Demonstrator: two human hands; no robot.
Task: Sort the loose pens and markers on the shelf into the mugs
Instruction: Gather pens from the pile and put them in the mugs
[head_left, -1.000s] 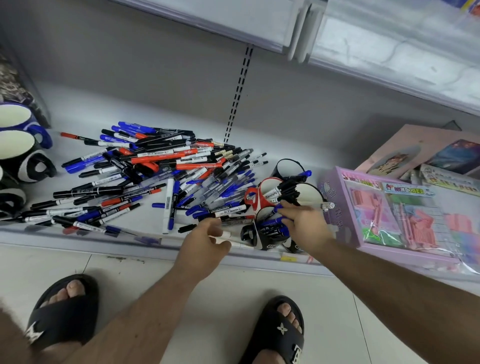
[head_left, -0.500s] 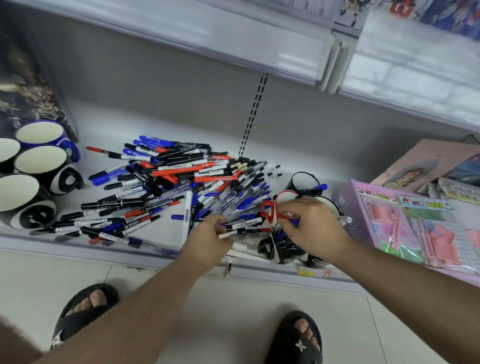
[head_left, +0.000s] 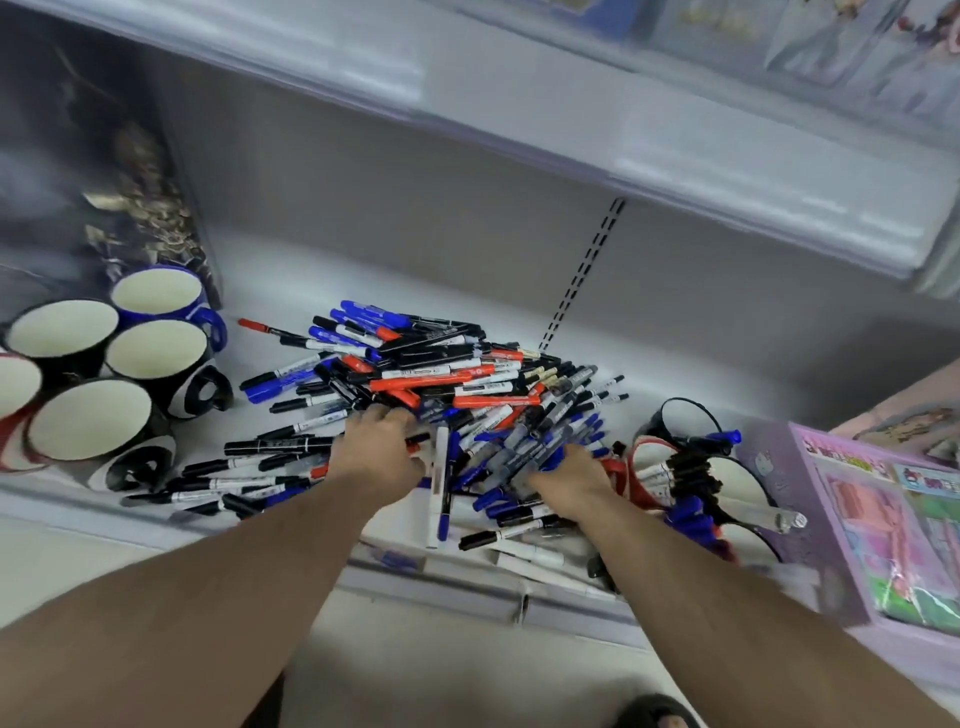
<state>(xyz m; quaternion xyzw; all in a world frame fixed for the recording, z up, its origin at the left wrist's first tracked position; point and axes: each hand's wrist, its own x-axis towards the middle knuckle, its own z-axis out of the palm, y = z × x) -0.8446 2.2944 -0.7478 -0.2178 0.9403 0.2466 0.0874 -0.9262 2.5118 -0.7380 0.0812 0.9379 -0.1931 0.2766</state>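
A big heap of loose pens and markers (head_left: 447, 384), blue, black and red, covers the middle of the white shelf (head_left: 291, 270). My left hand (head_left: 376, 447) lies on the heap's near left side, fingers bent down among the pens. My right hand (head_left: 571, 480) is on the blue pens at the heap's near right, its fingertips buried in them. Whether either hand holds a pen is hidden. Right of it stand a red mug (head_left: 641, 470) and black mugs (head_left: 675, 415) with pens in them. Several empty mugs (head_left: 156, 351) stand at the left.
A purple toy box (head_left: 810, 499) sits at the right, against the filled mugs. A dark printed box (head_left: 130, 208) stands behind the empty mugs. An upper shelf (head_left: 519, 104) overhangs. A few white markers (head_left: 530, 556) lie at the shelf's front lip (head_left: 467, 587).
Both hands have moved forward from the filled mugs and the shelf's front edge into the pen heap. The camera has tilted up and closer to the shelf.
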